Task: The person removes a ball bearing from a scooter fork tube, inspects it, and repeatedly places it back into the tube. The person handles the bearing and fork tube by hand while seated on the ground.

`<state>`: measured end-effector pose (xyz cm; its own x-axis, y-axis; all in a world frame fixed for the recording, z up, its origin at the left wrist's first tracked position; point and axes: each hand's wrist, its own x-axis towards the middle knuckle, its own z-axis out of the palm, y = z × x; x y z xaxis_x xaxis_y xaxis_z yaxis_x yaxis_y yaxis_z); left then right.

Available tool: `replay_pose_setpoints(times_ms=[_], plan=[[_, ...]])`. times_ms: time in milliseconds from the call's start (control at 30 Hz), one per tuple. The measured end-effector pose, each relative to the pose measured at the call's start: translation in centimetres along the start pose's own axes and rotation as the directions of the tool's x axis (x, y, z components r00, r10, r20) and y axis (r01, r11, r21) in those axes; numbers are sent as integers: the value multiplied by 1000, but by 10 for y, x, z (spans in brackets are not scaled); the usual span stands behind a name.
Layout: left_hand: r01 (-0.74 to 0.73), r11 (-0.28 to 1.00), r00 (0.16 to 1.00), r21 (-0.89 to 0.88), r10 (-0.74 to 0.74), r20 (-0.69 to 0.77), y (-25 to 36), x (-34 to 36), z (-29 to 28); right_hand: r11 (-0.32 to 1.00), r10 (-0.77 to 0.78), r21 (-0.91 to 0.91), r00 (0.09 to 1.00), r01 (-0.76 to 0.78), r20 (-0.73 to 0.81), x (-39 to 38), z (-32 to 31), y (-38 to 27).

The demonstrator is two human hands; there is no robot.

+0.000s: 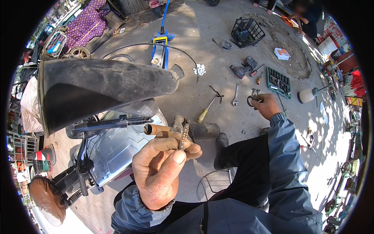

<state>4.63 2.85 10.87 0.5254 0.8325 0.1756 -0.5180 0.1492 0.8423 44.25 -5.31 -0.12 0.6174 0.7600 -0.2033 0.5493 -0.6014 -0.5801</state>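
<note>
My left hand (161,171) is raised close in the middle, thumb and fingers pinching a ball bearing ring (184,137) seen edge-on, a row of small balls along it. Farther right, my right hand (267,106) is closed on a second, dark ring (249,101), held over the ground. Its fingertips are partly hidden by the hand. Just beyond my left hand lies a brownish metal tube (155,129), part of the upturned vehicle's front end. Near my right hand are an adjustable wrench (236,95) and a yellow-handled screwdriver (203,115).
A large black mudguard (109,80) juts in from the left. Beyond stand a blue floor jack (159,48) and a black crate (248,32). A cordless drill (243,68), a green socket set (279,82) and a spray bottle (307,95) are at right. Another person (307,21) crouches far right.
</note>
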Motion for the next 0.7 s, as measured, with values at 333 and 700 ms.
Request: replay_pose_setpoints(times_ms=[333, 700], plan=[[116, 982, 991, -150, -125, -54, 6, 3, 1, 1000, -15, -12, 1000, 15, -6, 1, 1, 4], [162, 978, 986, -128, -164, -2, 10, 2, 1, 1000, -7, 4, 1000, 7, -8, -1, 0, 1]])
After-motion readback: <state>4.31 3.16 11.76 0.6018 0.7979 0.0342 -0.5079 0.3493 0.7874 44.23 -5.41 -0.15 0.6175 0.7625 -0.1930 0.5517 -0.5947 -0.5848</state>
